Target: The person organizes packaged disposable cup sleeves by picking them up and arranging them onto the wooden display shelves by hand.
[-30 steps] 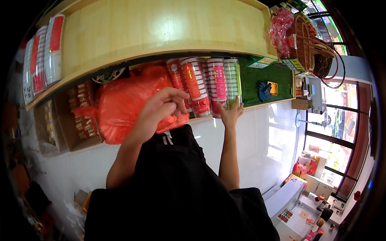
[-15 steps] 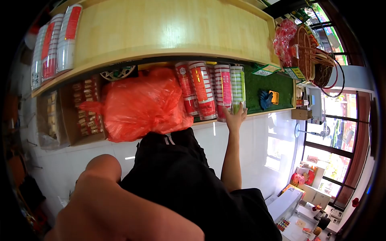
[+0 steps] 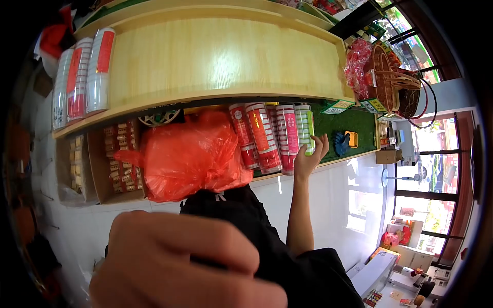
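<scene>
My left hand (image 3: 179,262) is large and blurred close to the camera, its fingers curled; whatever they hold, if anything, is hidden. At the shelf, my right hand (image 3: 309,158) reaches to the near end of a clear tube with a green label (image 3: 304,126). Its thumb lies over the tube's end and its fingers are apart along the right side. Next to that tube stands a pink-labelled tube (image 3: 288,136), then red-labelled tubes (image 3: 264,138) stacked with white-rimmed rounds. A bulging red plastic bag (image 3: 190,159) rests left of them.
Above is a wooden shelf top (image 3: 221,56) with several clear tubes (image 3: 82,77) at its left end. Cardboard boxes of small packets (image 3: 121,164) stand at the left. Blue gloves (image 3: 341,143) and a yellow tray (image 3: 351,139) lie on green matting. Wicker baskets (image 3: 382,77) sit at the right.
The view has shifted, so the shelf appears lower. My right hand has moved rightward and farther over the green-labelled tube. My left hand has come into view close to the camera, fingers curled.
</scene>
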`<state>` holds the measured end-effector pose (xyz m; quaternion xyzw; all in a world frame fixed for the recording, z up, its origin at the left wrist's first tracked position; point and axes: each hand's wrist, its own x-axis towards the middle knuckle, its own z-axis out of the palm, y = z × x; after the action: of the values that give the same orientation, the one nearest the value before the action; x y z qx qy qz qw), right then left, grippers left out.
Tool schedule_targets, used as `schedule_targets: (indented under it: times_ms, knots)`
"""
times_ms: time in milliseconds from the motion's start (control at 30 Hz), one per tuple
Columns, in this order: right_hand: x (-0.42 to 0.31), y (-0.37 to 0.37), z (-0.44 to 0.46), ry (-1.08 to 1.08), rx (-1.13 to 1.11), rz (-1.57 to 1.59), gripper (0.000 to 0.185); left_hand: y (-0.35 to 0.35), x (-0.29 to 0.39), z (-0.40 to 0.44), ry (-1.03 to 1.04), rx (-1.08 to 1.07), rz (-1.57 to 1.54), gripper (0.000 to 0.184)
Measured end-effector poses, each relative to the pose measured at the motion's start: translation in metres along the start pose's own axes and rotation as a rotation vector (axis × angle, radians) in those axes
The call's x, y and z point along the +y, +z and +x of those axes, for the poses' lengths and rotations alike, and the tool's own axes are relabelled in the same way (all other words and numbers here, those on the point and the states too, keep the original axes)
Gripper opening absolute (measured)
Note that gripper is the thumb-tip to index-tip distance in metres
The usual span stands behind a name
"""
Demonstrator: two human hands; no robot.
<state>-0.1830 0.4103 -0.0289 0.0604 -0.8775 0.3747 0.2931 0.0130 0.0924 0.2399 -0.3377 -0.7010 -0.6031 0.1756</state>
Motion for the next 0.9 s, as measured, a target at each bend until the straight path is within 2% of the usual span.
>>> schedule_targets:
  times_ms: [100,167,200,300,433,467,500,567,600,667,733,900]
  knots:
    - [-0.032,0.017,0.038,-0.247,0.016,0.129,0.030,-0.012,-0.020,0.011,-0.084,0.104,0.173,0.022]
    - [-0.046,0.037,0.069,-0.337,0.022,0.169,0.029,-0.034,-0.067,0.021,-0.199,0.160,0.466,0.030]
    - [-0.052,0.047,0.084,-0.385,0.015,0.164,0.029,-0.055,-0.101,0.022,-0.166,0.155,0.570,0.021]
    - [-0.083,0.083,0.124,-0.337,-0.126,0.232,0.026,-0.110,-0.207,-0.013,-0.460,0.427,0.640,0.022]
    - [-0.085,0.154,0.162,-0.332,-0.243,0.236,0.019,-0.161,-0.285,-0.088,-0.669,0.434,0.908,0.023]
    - [-0.085,0.169,0.164,-0.282,-0.259,0.118,0.018,-0.165,-0.294,-0.097,-0.761,0.426,1.021,0.023]
    - [-0.085,0.181,0.167,-0.233,-0.276,0.000,0.017,-0.166,-0.293,-0.095,-0.767,0.421,1.020,0.023]
    - [-0.085,0.196,0.170,-0.157,-0.282,0.007,0.019,-0.159,-0.283,-0.088,-0.770,0.566,1.075,0.031]
    - [-0.087,0.200,0.171,-0.096,-0.279,0.018,0.021,-0.153,-0.283,-0.085,-0.786,0.562,1.071,0.031]
    - [-0.093,0.200,0.167,-0.153,-0.377,-0.080,0.022,-0.145,-0.284,-0.081,-0.623,0.535,1.511,0.039]
    - [-0.092,0.205,0.162,-0.214,-0.474,-0.175,0.023,-0.149,-0.291,-0.087,-0.658,0.525,1.521,0.042]
    - [-0.084,0.193,0.162,-0.285,-0.445,-0.159,0.027,-0.153,-0.291,-0.081,-0.733,0.455,1.501,0.046]
